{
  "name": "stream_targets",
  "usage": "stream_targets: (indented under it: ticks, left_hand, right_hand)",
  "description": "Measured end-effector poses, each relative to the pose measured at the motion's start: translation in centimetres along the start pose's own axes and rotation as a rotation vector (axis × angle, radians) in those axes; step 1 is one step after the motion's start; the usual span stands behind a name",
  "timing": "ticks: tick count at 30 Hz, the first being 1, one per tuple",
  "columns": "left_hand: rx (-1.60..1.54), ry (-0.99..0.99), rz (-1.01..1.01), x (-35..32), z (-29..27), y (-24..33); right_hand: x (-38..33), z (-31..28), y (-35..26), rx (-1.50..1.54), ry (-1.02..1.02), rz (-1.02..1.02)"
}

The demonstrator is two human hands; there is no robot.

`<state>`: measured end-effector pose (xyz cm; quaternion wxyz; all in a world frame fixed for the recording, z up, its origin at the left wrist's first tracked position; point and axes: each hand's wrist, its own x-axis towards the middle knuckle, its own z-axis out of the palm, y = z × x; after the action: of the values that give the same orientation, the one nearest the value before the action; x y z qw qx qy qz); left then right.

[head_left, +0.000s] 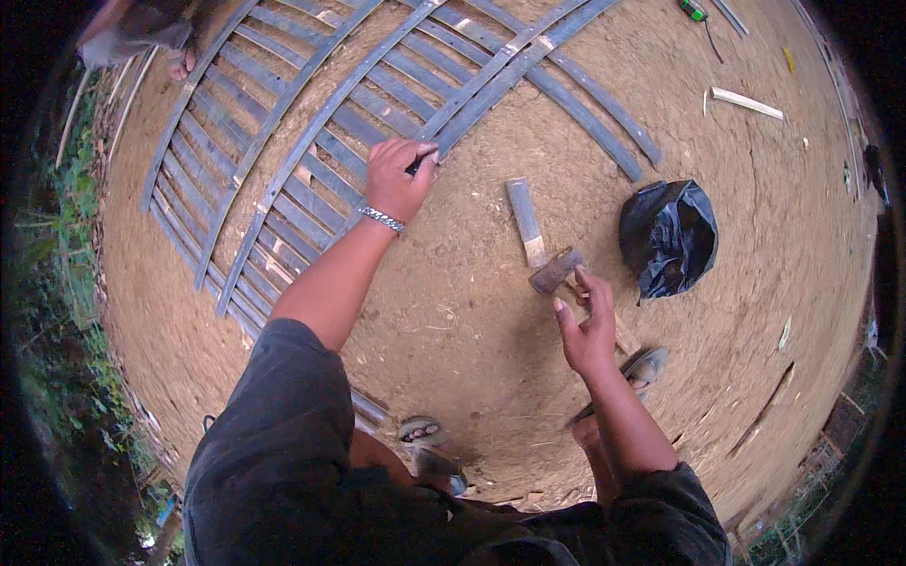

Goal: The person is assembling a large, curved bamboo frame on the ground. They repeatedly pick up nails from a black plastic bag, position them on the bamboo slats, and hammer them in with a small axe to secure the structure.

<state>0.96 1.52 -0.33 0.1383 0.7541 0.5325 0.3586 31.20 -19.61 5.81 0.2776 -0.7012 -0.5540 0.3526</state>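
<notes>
My left hand (398, 179) is curled shut at the near end of a rail of the grey slatted panel (330, 108). Something small and dark shows between its thumb and fingers; what it is I cannot make out. My right hand (589, 330) has its thumb and forefinger spread just above a hammer (557, 271). The hammer's blocky brown head lies past the fingertips, and its wooden handle passes partly hidden beneath the hand. Beside the hammer head, a short flat piece of wood (525, 222) rests on the dirt.
A black plastic bag (666, 238) stands open to the right. Farther off lie a pale wood strip (747, 103) and a green-and-black tool (694, 10). Another person's hand (181, 64) is near the panel's far left corner. My sandalled feet (420, 432) are close by.
</notes>
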Motion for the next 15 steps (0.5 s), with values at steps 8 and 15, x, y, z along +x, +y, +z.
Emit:
stream_targets:
  ticks: [8, 15]
  left_hand:
    - [-0.009, 0.002, 0.004, 0.1, 0.0, 0.0]
    - [-0.056, 0.032, -0.080, -0.1, -0.2, 0.2]
  right_hand:
    - [1.0, -0.5, 0.2, 0.045, 0.016, 0.106]
    - [1.6, 0.0, -0.2, 0.088, -0.019, 0.122]
